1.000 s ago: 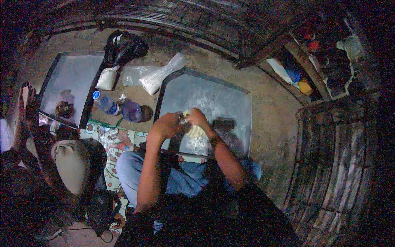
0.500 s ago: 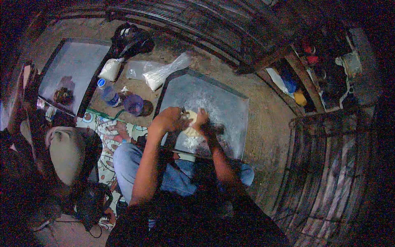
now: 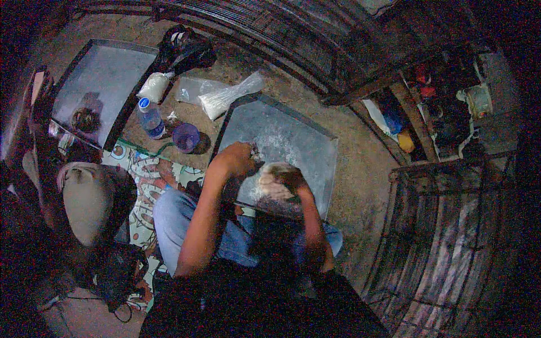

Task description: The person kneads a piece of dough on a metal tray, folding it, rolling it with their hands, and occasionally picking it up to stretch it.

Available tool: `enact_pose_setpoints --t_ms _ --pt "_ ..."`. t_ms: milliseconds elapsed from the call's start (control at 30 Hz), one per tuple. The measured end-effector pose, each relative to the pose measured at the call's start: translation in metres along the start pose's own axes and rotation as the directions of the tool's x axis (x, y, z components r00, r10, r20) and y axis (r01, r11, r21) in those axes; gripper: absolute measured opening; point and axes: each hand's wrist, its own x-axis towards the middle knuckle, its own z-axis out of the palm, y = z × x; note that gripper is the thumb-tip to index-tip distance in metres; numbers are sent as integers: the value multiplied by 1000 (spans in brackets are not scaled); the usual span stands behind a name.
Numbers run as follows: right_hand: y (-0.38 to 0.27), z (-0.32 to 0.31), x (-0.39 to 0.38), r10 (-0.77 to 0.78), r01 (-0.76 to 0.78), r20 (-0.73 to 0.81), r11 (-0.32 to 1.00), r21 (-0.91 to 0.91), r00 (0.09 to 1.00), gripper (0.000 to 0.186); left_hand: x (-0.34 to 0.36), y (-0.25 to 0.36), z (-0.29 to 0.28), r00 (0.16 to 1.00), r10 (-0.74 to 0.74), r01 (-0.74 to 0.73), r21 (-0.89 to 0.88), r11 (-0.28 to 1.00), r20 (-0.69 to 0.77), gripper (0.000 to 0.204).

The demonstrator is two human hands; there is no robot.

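The right hand (image 3: 292, 179) is now crossing over the dough (image 3: 266, 183) at the tray's (image 3: 311, 151) seven o'clock, so handling is seemingly shifting from edge to top. The left hand (image 3: 236, 159) is curling its fingers at the dough's ten o'clock; whether either is pinching anything, I cannot tell.

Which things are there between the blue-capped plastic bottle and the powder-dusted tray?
In the head view, a purple cup and a small white scrap are between the blue-capped plastic bottle and the powder-dusted tray.
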Motion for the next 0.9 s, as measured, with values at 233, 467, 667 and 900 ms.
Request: enact_pose_setpoints --t_ms 233,467,667,900 --pt "22 -40 -7 -116 -82 -457 917 -390 882 30 3 -1 6 999 -18 15 90 996 32 42" --pt "48 53 -77 -58 -42 -333 958 -284 941 28 3 -8 13 1000 -9 7 88 996 26 40" --pt "28 17 -43 -33 -1 -180 983 -185 983 28 11 -14 21 999 10 -6 100 995 -35 36" --pt "87 24 52 85 -7 146 884 -467 986 28 -16 21 0 1000 19 -18 91 996 -13 33"
